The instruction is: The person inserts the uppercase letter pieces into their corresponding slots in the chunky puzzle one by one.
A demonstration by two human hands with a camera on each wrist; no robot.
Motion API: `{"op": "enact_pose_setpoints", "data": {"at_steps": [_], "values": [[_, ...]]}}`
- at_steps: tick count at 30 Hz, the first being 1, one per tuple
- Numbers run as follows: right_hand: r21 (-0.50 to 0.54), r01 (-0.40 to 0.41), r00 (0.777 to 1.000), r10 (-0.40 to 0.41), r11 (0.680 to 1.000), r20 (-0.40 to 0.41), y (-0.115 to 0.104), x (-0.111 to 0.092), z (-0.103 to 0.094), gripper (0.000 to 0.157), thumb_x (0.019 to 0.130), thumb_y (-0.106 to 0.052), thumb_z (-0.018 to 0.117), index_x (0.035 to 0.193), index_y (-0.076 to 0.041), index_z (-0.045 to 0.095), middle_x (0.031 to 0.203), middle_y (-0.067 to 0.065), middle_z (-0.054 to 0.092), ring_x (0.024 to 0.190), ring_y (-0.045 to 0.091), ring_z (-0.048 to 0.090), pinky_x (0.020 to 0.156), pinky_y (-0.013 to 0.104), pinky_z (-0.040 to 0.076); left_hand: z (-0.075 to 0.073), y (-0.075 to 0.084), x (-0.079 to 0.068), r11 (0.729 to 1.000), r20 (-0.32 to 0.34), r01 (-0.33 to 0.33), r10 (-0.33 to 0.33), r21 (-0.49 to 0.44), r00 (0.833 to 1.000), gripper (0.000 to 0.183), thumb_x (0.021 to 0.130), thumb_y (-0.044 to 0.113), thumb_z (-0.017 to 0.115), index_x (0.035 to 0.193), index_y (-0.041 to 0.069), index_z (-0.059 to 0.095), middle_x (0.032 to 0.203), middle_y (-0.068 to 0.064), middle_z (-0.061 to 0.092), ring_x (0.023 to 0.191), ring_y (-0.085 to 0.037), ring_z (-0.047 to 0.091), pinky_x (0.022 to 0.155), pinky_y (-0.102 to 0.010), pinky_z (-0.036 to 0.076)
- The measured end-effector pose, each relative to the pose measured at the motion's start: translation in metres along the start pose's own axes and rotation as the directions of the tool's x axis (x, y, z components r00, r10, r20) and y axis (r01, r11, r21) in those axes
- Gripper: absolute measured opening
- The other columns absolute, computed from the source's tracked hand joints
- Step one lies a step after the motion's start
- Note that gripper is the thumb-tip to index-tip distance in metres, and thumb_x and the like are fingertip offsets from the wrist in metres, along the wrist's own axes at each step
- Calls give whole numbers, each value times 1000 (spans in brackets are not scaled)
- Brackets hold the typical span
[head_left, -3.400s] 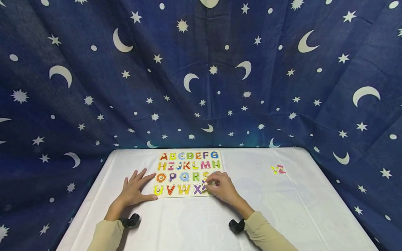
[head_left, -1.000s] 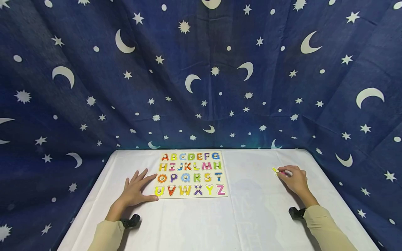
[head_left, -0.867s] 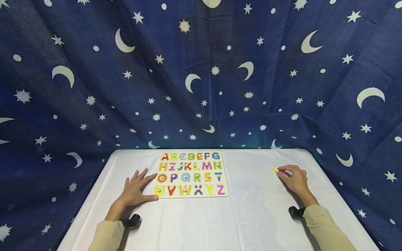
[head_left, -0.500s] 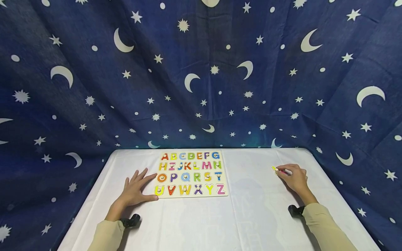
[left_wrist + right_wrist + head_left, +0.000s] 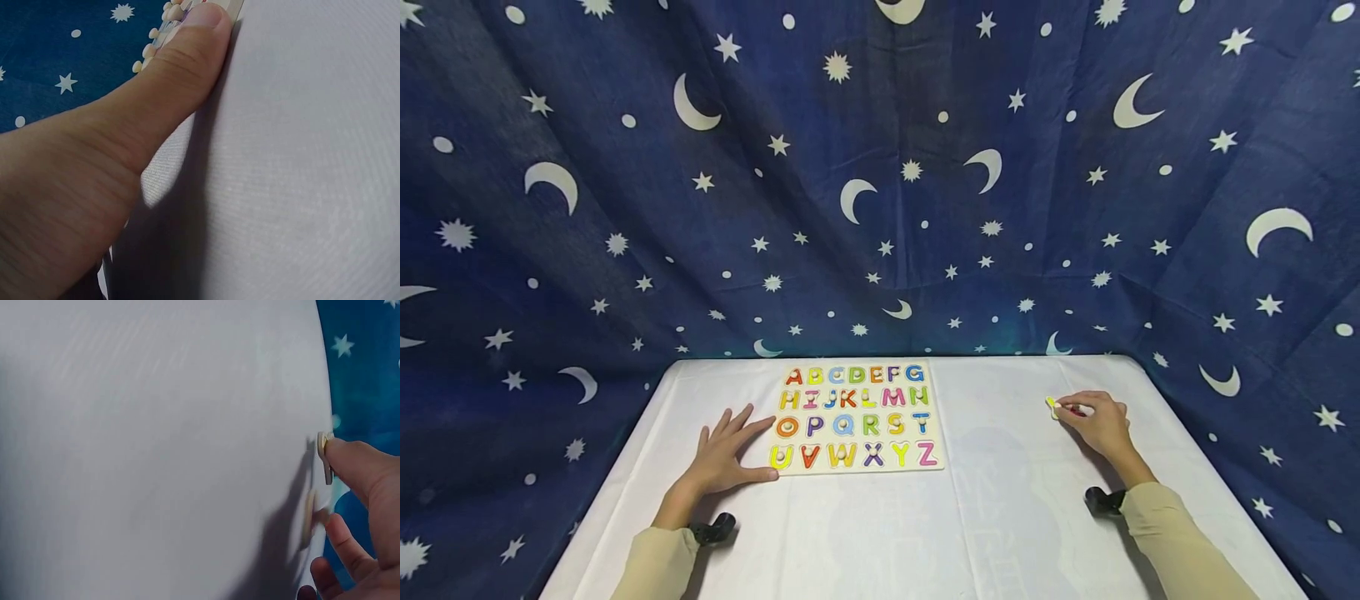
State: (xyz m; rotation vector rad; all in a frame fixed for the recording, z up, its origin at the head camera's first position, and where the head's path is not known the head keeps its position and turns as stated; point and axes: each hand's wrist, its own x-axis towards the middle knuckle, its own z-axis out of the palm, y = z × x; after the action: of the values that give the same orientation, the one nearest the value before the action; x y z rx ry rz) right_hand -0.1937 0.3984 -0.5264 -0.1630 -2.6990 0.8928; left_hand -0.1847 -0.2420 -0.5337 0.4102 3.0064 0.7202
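In the head view, my left hand lies spread at the left edge of the wooden alphabet puzzle board, index fingertip and thumb touching it. The left wrist view shows the thumb against the board's edge. My right hand pinches the yellow letter Y piece at the right of the table. Under its fingers the pink letter Z piece is mostly hidden. Seen from the right wrist, one piece stands tilted at the upper fingertip, and another piece with a knob is close to a lower finger.
Knobbed letters fill the board's rows from A through X; the printed Y and Z places show no knobs. A white cloth covers the table. A blue curtain with moons and stars hangs behind.
The purple X piece, earlier in my right hand, now sits in the board. That hand has moved right to the Y and Z pieces and lately shifted slightly left. My left hand stays put.
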Motion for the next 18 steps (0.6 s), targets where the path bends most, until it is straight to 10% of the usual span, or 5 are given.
{"op": "enact_pose_setpoints", "data": {"at_steps": [11,18], "values": [[124,209,977,-203,970,-58,-46,7,11,15,85,-9,83,97,0,80,117,27,67,113,42,55,88,50,32,-1,0,-1,1000,0,4,-4,11,1000,103,63,70,87,148,22,56,164,-24,30,150,-57,12,113,-81,1],[177,196,980,-196,965,-13,-82,0,24,17,84,-12,84,99,-4,80,123,21,65,117,42,47,90,51,36,0,0,0,1000,8,11,-12,22,1000,104,63,71,86,149,22,55,164,-24,29,150,-57,11,113,-81,1]]}}
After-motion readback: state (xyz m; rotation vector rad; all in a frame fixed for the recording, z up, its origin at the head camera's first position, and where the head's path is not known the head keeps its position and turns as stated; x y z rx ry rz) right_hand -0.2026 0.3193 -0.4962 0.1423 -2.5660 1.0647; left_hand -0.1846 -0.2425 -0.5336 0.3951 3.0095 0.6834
